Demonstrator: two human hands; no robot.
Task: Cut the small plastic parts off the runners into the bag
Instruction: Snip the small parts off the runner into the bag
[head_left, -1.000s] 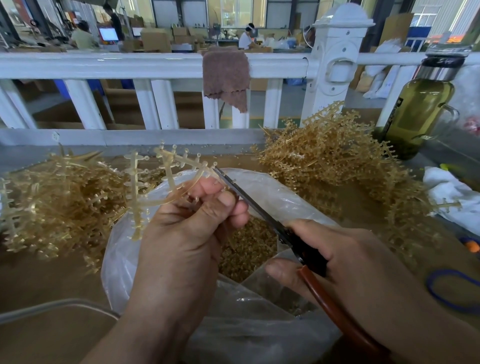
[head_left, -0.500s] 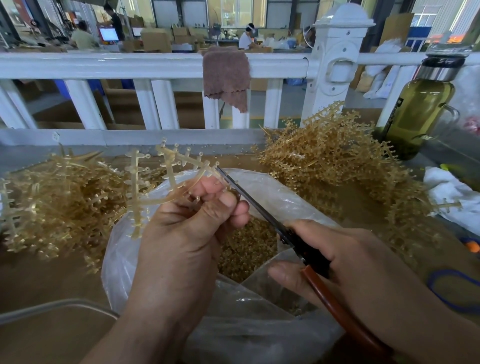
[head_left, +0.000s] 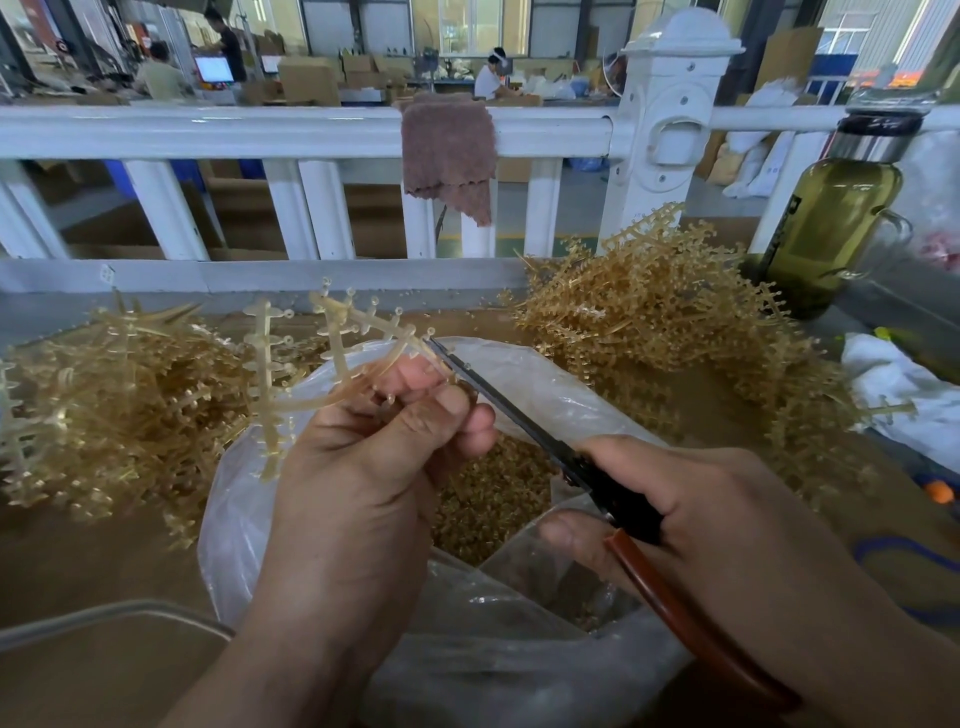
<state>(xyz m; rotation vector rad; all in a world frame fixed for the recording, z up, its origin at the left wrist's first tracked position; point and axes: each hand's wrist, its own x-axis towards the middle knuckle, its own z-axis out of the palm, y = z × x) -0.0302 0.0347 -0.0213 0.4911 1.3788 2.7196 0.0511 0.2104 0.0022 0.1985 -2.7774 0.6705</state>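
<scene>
So the whole thing comes down to where the scissor tip meets the branch. The left hand (head_left: 363, 467) has its fingers curled round a bundle of stems from one tan runner (head_left: 371, 326), thumb pressed across the front. The runner fans up and away from that hand. The branch that matters runs from upper left down to lower right, little round parts sticking off both sides, and its lower end sits right at the tip of the scissors (head_left: 511, 408).

The right hand (head_left: 727, 519) is wrapped around the reddish-brown handles. The scissors' long axis goes from that hand at lower right up and leftward, so blades and branch meet nose to nose at a shallow angle. The blades look nearly together at the tip; I can't tell if a part is between them.

The left hand is obviously the nearer one to the runner, since it's holding it. The right only reaches it through the blades.

The clear plastic bag (head_left: 535, 374) lies open under both hands, with a heap of cut parts (head_left: 488, 499) already inside. The cutting point hangs over the bag's far side, so I'd guess a snipped part drops in, though close to the edge. Piles of runners sit left (head_left: 119, 395) and right (head_left: 660, 317) of the bag.
</scene>
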